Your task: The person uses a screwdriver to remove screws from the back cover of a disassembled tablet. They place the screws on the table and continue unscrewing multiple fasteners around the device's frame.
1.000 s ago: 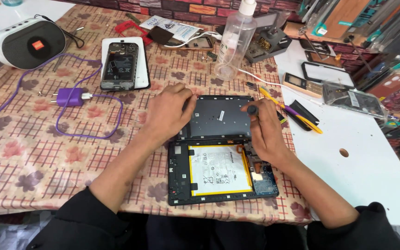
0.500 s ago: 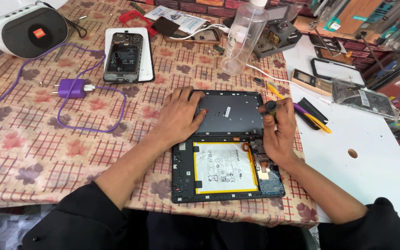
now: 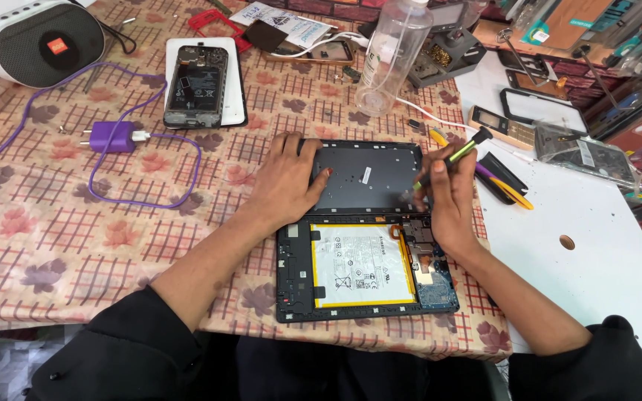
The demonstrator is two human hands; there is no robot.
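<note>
The left hand (image 3: 285,182) lies flat with its fingers spread on the left part of a dark grey rectangular metal tablet panel (image 3: 369,177), pressing it down on the bench (image 3: 76,238); its grip is open, closed around nothing. The right hand (image 3: 451,204) has its grip closed around a slim yellow-green tool with a black tip (image 3: 458,152), held slanted, its upper end pointing up and to the right, its lower end at the panel's right edge. Just below the panel, touching its near edge, lies an opened black tablet body (image 3: 365,269) with a white, yellow-framed flat battery (image 3: 362,266) in the middle and a blue circuit board (image 3: 434,278) on its right side. Both sit on a beige checked tablecloth with leaf print that covers the bench. Further up stands a clear plastic bottle (image 3: 393,56). To the left of it an opened black phone (image 3: 196,85) rests on a white rectangular slab (image 3: 241,82). A purple charger plug with a looped purple cable (image 3: 111,137) lies left of the hands, and a white rounded speaker with a dark front grille (image 3: 39,41) sits in the far left corner
</note>
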